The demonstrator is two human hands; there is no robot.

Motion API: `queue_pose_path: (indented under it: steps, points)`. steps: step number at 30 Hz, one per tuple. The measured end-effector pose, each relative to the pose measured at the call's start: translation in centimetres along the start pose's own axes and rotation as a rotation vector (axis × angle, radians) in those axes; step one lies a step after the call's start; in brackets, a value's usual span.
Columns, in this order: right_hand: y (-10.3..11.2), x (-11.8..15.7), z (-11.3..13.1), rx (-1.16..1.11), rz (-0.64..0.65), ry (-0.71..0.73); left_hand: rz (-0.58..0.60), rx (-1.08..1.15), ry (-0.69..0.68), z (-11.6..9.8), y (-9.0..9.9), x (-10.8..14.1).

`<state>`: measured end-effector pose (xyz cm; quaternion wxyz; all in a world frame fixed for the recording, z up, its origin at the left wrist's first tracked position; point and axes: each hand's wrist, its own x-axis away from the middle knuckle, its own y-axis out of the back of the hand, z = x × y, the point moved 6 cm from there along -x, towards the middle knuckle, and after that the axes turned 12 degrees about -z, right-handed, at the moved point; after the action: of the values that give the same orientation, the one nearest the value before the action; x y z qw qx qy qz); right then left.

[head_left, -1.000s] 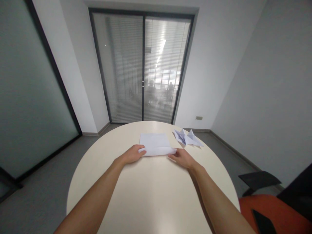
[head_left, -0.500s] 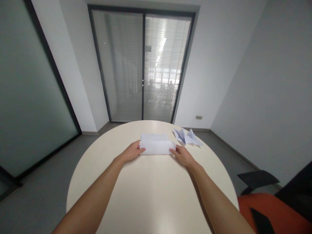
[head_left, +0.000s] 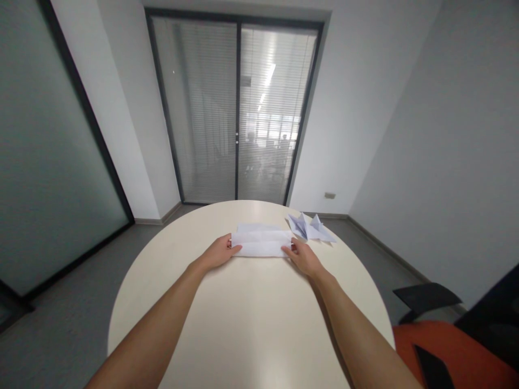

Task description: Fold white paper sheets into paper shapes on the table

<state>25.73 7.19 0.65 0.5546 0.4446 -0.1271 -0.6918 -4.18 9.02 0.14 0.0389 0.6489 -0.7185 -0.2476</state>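
A white sheet of paper [head_left: 261, 244] with a crease running across its width lies at the far half of the round table [head_left: 251, 313]. My left hand [head_left: 221, 250] pinches its left edge, thumb on top and fingers beneath. At the right edge, my right hand [head_left: 303, 256] grips it the same way. Behind the raised near part, a strip of white paper shows; I cannot tell whether it belongs to the same sheet. Folded paper shapes [head_left: 310, 228] with pointed tips rest just beyond my right hand.
An orange chair [head_left: 454, 351] with black armrests [head_left: 427, 298] stands at the right of the table. Past the far edge is a glass door [head_left: 237, 108] with blinds. A frosted glass panel [head_left: 52, 135] is on the left.
The paper's near part has tilted up, so more of it shows and less of the strip behind. Both hands keep their hold at nearly the same place.
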Motion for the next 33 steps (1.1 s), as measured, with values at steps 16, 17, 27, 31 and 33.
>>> queue_pose_path:
  steps: [16, 17, 27, 31, 33]
  points:
    - [0.25, -0.17, -0.22, -0.119, -0.062, -0.023, 0.091, 0.167, -0.001, -0.57, -0.42, 0.41]
    - [0.33, -0.19, -0.19, -0.128, -0.075, -0.025, 0.095, 0.158, -0.009, -0.55, -0.4, 0.42]
    - [0.81, -0.39, 0.04, -0.184, -0.134, -0.051, 0.009, 0.184, -0.038, -0.25, -0.19, -0.26]
    - [0.45, -0.29, 0.01, -0.333, -0.092, -0.063, 0.004, 0.183, -0.056, 0.0, -0.27, -0.4]
    - [0.06, -0.06, 0.41, -0.464, -0.009, -0.052, -0.008, 0.191, -0.052, 0.03, -0.23, -0.41]
